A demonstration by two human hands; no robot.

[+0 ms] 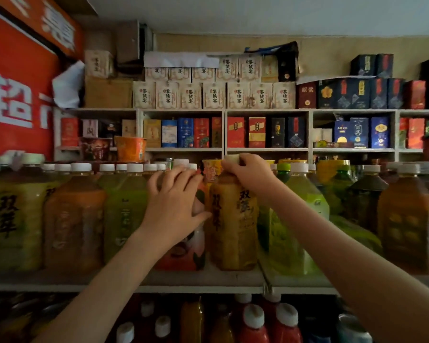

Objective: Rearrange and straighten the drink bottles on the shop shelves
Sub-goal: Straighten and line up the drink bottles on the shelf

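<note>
A row of large drink bottles stands on the white shelf [208, 280] in front of me. My right hand [249, 173] grips the white cap of a yellow-labelled tea bottle [233, 226] at the middle of the row. Beside it on the left stands a bottle with an orange and white label [193, 253]; my left hand [176, 206] is spread over its shoulder and upper body, thumb against the gap between the two bottles. Green-labelled bottles stand to either side, one at the left [125, 219] and one at the right [297, 219].
More bottles fill the row: yellow [10, 219] and amber [74, 226] at the left, dark amber [406, 226] at the right. Red-capped bottles [253, 325] stand on the shelf below. Boxed goods [213, 95] fill the wall shelves behind. A red sign [15, 100] hangs at the left.
</note>
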